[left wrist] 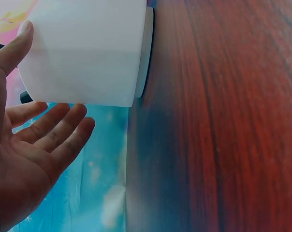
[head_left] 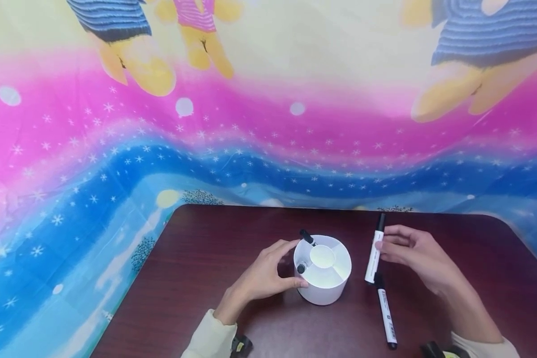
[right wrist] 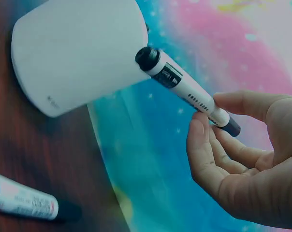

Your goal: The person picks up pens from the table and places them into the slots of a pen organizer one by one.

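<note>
A round white pen organizer (head_left: pixel 324 294) with divided compartments stands on the table. My left hand (head_left: pixel 261 273) holds its left side, thumb at the near side of the rim and fingers at the far side. One marker (head_left: pixel 308 237) leans in a compartment with its black end over the rim; the black tip of another pen (head_left: pixel 301 269) shows in the left compartment. To the right of the organizer, my right hand (head_left: pixel 422 261) pinches a white marker (right wrist: pixel 184 87) between thumb and fingers, black cap up and tilted, above the table.
Another white marker (head_left: pixel 387 318) with black ends lies on the dark wooden table (head_left: pixel 259 330), just below the held one in the head view. Behind the table hangs a colourful cartoon cloth (head_left: pixel 268 134).
</note>
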The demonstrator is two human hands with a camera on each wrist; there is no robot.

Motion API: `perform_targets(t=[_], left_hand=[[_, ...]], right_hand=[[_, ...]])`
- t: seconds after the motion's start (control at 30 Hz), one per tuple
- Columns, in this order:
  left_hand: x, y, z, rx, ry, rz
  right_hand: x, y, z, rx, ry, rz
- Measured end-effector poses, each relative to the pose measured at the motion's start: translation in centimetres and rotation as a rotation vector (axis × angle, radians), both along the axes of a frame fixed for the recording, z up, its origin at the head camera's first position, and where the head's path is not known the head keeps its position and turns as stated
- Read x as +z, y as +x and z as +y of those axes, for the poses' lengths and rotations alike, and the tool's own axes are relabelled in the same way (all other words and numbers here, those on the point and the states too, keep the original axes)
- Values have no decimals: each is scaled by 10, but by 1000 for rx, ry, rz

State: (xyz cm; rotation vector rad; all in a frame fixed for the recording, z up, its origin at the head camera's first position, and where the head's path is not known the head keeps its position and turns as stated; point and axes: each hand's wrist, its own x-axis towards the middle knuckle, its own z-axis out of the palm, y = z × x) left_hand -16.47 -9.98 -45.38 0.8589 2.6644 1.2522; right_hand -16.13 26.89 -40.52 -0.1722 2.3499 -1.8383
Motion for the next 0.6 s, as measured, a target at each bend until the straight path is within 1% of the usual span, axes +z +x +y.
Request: perform_targets(t=[0.2,0.37,0.6], left_hand=[[0,-1,-1,-6,0,2],[0,-2,-1,-6,0,12],[1,-4,0,-9,-11,24]], right_hand=[[12,0,-14,38,-18,0],[21,-1,-23,39,-6,9],[22,-1,-32,26,17,12]])
